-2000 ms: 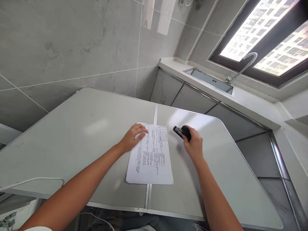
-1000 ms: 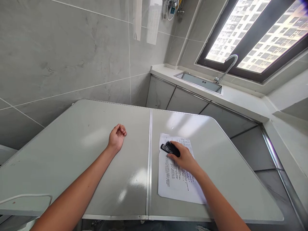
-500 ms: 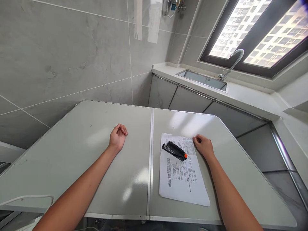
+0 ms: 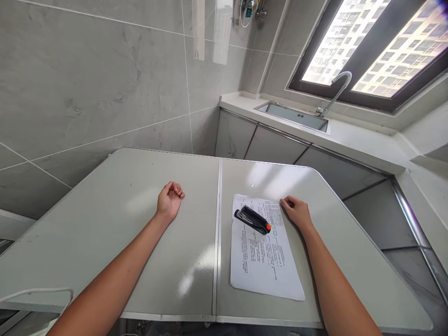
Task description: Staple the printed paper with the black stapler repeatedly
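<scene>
My left hand (image 4: 170, 199) rests on the left half of the table, palm turned partly up and fingers curled in, with nothing in it. On the right half, my right hand (image 4: 296, 211) lies loosely closed beside the top right corner of a printed sheet of paper (image 4: 257, 273). Its thumb and forefinger tips are at the paper's edge; whether they touch it I cannot tell. A black stapler (image 4: 252, 220) with an orange end lies slantwise on the upper part of the paper, apart from both hands.
The folding table (image 4: 168, 275) has a metal seam down its middle. A small white scrap (image 4: 252, 185) lies beyond the paper. White cable (image 4: 38, 290) crosses the near left edge. Behind stand a tiled wall, a counter with a sink (image 4: 296, 116) and tap (image 4: 341, 86), and a window.
The view has shifted very slightly. Both hands, the stapler and the paper keep their places on the table.
</scene>
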`<action>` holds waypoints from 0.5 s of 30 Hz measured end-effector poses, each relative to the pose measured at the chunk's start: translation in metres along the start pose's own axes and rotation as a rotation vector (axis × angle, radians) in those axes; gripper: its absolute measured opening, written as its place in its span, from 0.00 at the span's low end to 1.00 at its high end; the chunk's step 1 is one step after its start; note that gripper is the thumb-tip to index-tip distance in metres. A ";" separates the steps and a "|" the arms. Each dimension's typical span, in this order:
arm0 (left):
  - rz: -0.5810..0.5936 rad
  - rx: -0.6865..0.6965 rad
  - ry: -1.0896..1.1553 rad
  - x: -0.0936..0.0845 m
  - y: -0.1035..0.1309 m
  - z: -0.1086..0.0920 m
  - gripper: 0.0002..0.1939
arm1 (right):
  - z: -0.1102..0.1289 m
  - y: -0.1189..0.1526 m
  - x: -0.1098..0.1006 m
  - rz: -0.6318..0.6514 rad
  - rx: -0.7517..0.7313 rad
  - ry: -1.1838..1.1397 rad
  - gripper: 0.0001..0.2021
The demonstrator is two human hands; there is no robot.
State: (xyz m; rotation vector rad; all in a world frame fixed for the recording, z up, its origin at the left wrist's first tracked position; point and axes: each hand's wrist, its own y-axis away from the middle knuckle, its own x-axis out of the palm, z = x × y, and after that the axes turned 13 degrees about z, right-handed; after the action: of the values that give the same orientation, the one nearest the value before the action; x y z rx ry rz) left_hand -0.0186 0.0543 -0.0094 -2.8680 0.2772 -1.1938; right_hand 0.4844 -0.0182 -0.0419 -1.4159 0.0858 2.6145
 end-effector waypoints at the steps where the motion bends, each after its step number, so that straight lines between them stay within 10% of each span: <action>1: 0.000 -0.001 -0.001 0.000 0.000 0.000 0.18 | 0.000 0.000 0.000 -0.001 -0.002 0.002 0.17; 9: 0.000 -0.003 -0.013 -0.002 -0.001 0.001 0.18 | 0.006 0.002 -0.003 -0.030 -0.037 0.052 0.18; 15: 0.003 -0.001 -0.027 0.000 0.000 0.001 0.18 | 0.061 0.013 0.012 -0.134 -0.240 0.128 0.18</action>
State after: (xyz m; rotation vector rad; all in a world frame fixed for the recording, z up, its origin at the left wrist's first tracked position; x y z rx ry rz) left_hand -0.0176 0.0547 -0.0096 -2.8814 0.2818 -1.1535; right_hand 0.4249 -0.0220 -0.0187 -1.6029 -0.3070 2.4894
